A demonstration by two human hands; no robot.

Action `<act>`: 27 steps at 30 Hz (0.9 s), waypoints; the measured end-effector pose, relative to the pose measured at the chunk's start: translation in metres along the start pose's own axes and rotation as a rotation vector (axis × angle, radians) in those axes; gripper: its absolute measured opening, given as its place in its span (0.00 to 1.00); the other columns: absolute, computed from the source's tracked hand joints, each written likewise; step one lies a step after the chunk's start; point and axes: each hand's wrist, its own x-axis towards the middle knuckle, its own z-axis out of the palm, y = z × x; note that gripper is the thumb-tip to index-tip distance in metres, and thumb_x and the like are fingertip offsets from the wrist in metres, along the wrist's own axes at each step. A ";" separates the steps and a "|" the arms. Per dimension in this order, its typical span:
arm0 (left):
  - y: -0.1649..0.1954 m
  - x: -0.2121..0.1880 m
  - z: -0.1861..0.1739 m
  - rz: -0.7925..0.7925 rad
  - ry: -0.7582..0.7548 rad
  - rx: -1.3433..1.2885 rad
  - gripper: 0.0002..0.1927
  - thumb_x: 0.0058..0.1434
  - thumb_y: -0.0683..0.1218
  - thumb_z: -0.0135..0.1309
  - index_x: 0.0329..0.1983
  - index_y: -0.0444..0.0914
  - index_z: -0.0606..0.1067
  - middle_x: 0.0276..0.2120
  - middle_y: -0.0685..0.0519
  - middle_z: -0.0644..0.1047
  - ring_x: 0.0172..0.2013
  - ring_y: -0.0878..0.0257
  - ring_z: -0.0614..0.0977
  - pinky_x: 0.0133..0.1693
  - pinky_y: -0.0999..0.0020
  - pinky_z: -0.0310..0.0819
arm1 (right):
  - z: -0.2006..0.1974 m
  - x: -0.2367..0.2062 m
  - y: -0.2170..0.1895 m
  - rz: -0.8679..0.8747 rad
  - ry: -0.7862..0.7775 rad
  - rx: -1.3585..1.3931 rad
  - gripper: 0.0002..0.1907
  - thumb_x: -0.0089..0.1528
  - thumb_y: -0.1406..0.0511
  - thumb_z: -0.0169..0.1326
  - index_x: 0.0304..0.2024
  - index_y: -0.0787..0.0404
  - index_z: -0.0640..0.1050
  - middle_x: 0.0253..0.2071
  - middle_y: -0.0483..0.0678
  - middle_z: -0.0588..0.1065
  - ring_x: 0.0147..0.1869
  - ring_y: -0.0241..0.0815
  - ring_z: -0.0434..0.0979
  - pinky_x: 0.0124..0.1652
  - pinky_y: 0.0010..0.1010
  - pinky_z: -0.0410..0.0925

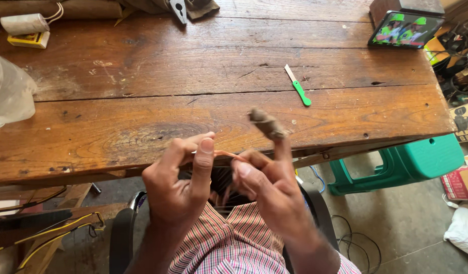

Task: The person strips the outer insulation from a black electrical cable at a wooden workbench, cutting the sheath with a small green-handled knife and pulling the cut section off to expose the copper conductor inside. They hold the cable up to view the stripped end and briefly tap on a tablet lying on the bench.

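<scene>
Both hands work at the wooden tabletop [142, 122] edge: left hand [180, 185] and right hand [267, 190] each pinch a thin copper-coloured strip [226, 153] in a narrow grip; a green-handled knife [298, 85] lies well beyond.

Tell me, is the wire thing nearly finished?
Hard to say. Both hands, left hand and right hand, pinch a thin coppery strand over a dark coil in the lap, so work is mid-way. The green-handled knife lies unused on the wooden table. A finished state isn't visible.
</scene>
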 end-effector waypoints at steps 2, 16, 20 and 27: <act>0.001 -0.002 -0.001 0.027 -0.018 0.025 0.12 0.72 0.47 0.52 0.42 0.34 0.79 0.40 0.45 0.85 0.38 0.65 0.89 0.37 0.74 0.85 | 0.003 -0.002 0.006 -0.131 0.060 -0.162 0.38 0.68 0.73 0.51 0.77 0.58 0.50 0.32 0.42 0.70 0.32 0.27 0.64 0.31 0.20 0.57; -0.023 -0.012 -0.006 -0.366 -0.007 -0.450 0.14 0.71 0.46 0.53 0.32 0.33 0.79 0.30 0.49 0.83 0.30 0.67 0.83 0.35 0.74 0.80 | 0.014 -0.017 0.044 -0.415 0.052 -0.383 0.26 0.70 0.75 0.50 0.69 0.66 0.59 0.22 0.36 0.62 0.23 0.25 0.59 0.25 0.21 0.53; -0.025 -0.015 -0.006 -0.292 -0.200 -0.750 0.07 0.67 0.45 0.52 0.35 0.37 0.72 0.40 0.52 0.84 0.37 0.69 0.84 0.42 0.74 0.82 | -0.002 -0.015 0.027 -0.257 0.226 -0.155 0.39 0.62 0.78 0.47 0.74 0.59 0.53 0.21 0.39 0.63 0.22 0.26 0.59 0.21 0.23 0.54; -0.006 -0.030 0.000 -0.049 -0.346 -0.381 0.08 0.68 0.35 0.56 0.48 0.35 0.80 0.39 0.50 0.83 0.41 0.67 0.85 0.45 0.68 0.82 | -0.020 -0.010 0.013 -0.395 0.045 0.265 0.42 0.63 0.79 0.47 0.78 0.58 0.54 0.23 0.39 0.62 0.22 0.26 0.57 0.22 0.22 0.53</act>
